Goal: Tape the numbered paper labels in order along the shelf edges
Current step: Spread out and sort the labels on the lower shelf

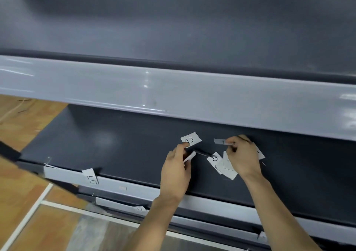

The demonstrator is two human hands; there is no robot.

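My left hand [176,170] reaches onto the dark middle shelf [100,144] and pinches a white paper label marked "03" [191,139] between thumb and finger; a white roll-like object [189,157] is tucked under its fingers. My right hand [243,155] holds another small label [220,141] at its fingertips. Beneath the right hand lies a loose pile of white labels [221,164], with a black pen [203,153] beside it. A label marked "08" [90,176] is taped on the light shelf edge [119,185].
A glossy grey upper shelf edge [173,92] overhangs the hands. Lower down, another shelf edge [115,204] carries a taped label [141,209]. The wooden floor [23,119] with white lines shows at the left.
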